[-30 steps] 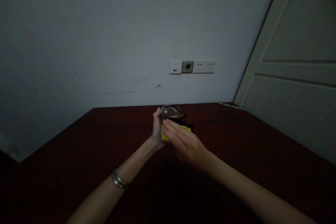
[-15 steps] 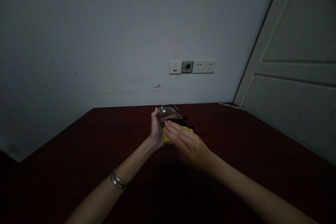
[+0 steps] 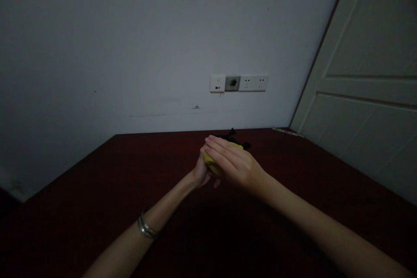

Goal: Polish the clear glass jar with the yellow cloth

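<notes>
A yellow cloth (image 3: pixel 211 164) with dark, strip-like ends (image 3: pixel 245 144) lies folded under my right hand (image 3: pixel 233 160). The fingers of that hand are held together and press the cloth down from above. Below and to the left, my left hand (image 3: pixel 201 171) is curled, with some fingertips showing beneath the cloth. The round clear glass vessel that it held half a second ago is now covered by the cloth and my right hand. A silver bracelet circles my left wrist.
Both hands are above a dark red-brown table (image 3: pixel 146 152) that meets a pale wall (image 3: pixel 146 52). Sockets and a switch panel (image 3: pixel 239 83) are set in the wall. A white panelled door (image 3: pixel 365 87) stands at the right.
My right hand and the cloth have moved slightly up and to the right, over the glass vessel, which has gone from sight. My left hand has turned, and its fingertips show underneath.
</notes>
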Motion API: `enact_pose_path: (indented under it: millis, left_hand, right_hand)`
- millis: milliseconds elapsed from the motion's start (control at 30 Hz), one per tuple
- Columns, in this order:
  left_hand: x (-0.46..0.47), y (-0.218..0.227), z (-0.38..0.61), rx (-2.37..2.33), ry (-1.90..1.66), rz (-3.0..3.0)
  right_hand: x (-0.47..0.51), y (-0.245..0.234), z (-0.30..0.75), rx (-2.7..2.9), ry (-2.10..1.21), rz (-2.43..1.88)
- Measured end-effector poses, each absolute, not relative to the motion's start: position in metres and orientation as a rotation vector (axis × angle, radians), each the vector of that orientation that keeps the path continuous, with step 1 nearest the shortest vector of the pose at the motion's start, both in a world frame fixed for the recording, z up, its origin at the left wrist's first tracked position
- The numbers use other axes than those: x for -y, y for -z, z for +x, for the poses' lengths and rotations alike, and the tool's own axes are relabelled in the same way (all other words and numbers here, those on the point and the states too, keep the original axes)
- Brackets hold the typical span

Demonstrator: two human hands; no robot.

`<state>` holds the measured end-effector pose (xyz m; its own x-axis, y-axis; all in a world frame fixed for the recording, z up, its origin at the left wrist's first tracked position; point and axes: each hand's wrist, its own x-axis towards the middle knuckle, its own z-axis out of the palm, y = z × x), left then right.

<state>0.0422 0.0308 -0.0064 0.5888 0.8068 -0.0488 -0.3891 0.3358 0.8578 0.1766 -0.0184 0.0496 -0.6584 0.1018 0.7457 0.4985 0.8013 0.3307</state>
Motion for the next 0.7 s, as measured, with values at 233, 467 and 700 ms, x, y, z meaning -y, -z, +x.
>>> enact_pose_path:
  millis: [233, 467, 700]
  left_hand:
    - [-0.025, -0.001, 0.044, -0.340, -0.899, 1.082]
    - [-0.019, -0.012, 0.040, -0.218, -0.807, 0.974]
    - [-0.017, -0.017, 0.037, -0.261, -0.822, 0.792]
  right_hand:
    - [0.008, -0.051, 0.192, 2.112, 0.534, -0.445]
    - [0.006, -0.038, 0.200, 1.890, 0.289, -0.575]
    - [0.008, -0.019, 0.193, 1.834, 0.319, -0.508]
